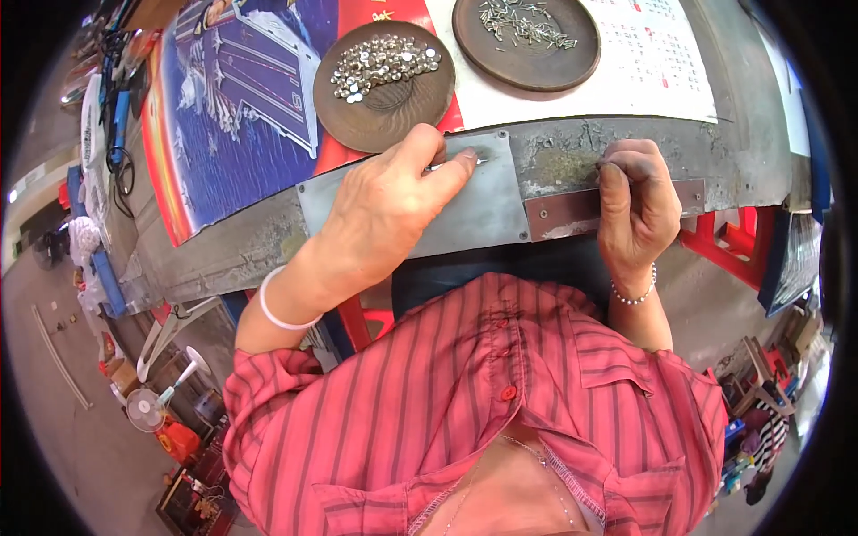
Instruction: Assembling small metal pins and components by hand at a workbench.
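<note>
Two round brown dishes at the far side of the bench: nearer-left dish [384,85] holds a heap of small shiny round metal caps [382,62], bunched in its far half w/ bare brown bottom toward the person; the right dish [525,40] holds thin metal pins [525,21], scattered loosely, partly cut by the frame top. Both sit on a printed poster/calendar sheet [241,116] covering the benchtop. Bench front edge carries a grey metal plate [474,210], screwed at corners, and beside it on the right a narrow reddish-brown strip [559,213]; worn, pitted grey surface [554,152] above the strip. Left hand [384,214] lies over the grey plate, thumb & forefinger pinched shut on a tiny metal piece [480,162] at the plate's top edge. Right hand [636,210] rests at the strip, fingers curled tight around something small, too hidden to tell what. Open room betw. hands along the edge; the left dish sits just beyond the left knuckles. Red stool frame [715,241] below the bench, right side.
</note>
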Motion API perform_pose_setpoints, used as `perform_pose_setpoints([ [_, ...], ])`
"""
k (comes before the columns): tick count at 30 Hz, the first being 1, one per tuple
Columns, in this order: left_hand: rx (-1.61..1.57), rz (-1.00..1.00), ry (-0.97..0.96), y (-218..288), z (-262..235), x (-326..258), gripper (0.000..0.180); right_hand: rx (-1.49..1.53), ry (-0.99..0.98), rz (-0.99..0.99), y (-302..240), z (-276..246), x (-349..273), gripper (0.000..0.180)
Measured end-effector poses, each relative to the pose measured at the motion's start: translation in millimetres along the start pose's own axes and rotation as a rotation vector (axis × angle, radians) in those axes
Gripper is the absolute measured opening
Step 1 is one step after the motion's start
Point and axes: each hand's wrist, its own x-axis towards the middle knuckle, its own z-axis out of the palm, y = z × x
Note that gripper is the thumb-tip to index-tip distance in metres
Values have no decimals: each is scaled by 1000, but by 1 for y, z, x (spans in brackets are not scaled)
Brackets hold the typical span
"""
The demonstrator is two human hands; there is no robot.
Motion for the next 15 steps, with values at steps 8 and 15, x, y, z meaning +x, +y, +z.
perform_pose_setpoints([
  [8,12,-120,-75,-12,-23,-35,28,-5,21,15,0,-1,1,12],
  [15,-30,-233,3,2,-20,-32,33,7,5,-51,1,-1,3,12],
])
